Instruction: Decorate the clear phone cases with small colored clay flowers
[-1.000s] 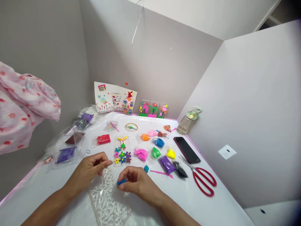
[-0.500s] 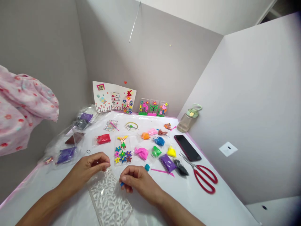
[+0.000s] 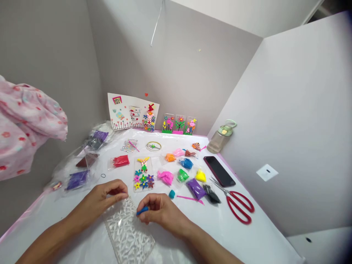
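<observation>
My right hand [image 3: 161,212] pinches a small blue piece of clay [image 3: 142,211] between thumb and fingers, just above the right edge of a clear textured phone case [image 3: 128,233] lying on the white table. At the case's top left corner, my left hand [image 3: 103,200] is curled closed, fingertips touching the case. A small teal lump of clay [image 3: 172,194] lies just beyond my right hand. A decorated case with a clay rabbit and flowers [image 3: 143,174] lies a little farther back.
Several bagged clay lumps in many colours [image 3: 181,170] lie mid-table. Red scissors [image 3: 238,205], a black phone [image 3: 219,171] and a bottle [image 3: 220,139] are at the right. Plastic bags [image 3: 79,168] sit left; decorated cards [image 3: 133,113] lean on the back wall. Pink cloth [image 3: 24,124] hangs left.
My right hand has rolled the blue clay between its fingers; the piece shows again at the fingertips. My left hand stays at the case's corner. The view shifted slightly.
</observation>
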Tool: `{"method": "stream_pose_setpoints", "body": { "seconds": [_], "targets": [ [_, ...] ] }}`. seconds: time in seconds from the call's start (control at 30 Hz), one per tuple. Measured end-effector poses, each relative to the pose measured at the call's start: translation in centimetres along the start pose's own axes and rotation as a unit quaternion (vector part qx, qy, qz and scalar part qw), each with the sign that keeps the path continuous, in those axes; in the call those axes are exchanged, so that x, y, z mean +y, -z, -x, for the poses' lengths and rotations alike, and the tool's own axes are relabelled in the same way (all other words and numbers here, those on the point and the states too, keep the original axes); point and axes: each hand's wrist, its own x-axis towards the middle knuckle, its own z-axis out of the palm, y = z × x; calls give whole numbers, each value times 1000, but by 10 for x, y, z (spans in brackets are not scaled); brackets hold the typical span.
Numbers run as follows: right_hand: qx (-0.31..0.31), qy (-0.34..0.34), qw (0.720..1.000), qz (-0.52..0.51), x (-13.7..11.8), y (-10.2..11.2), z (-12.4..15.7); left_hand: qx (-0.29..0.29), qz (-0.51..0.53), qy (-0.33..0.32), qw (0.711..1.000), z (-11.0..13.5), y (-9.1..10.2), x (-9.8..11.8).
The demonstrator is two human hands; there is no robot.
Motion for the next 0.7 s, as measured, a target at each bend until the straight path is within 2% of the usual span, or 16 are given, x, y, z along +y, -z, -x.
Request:
{"method": "stream_pose_setpoints", "body": {
  "seconds": [0.13, 0.4, 0.7],
  "targets": [
    [-18, -12, 1000, 0, -1, -1, 0, 26, -53, -1, 998, 1, -3, -5],
    [-13, -3, 1000, 4, 1, 1, 0, -37, -65, -56, 996, -1, 1, -19],
    [-18, -9, 1000, 5, -1, -1, 1, -27, -137, -95, 986, -3, -1, -28]
  ]
}}
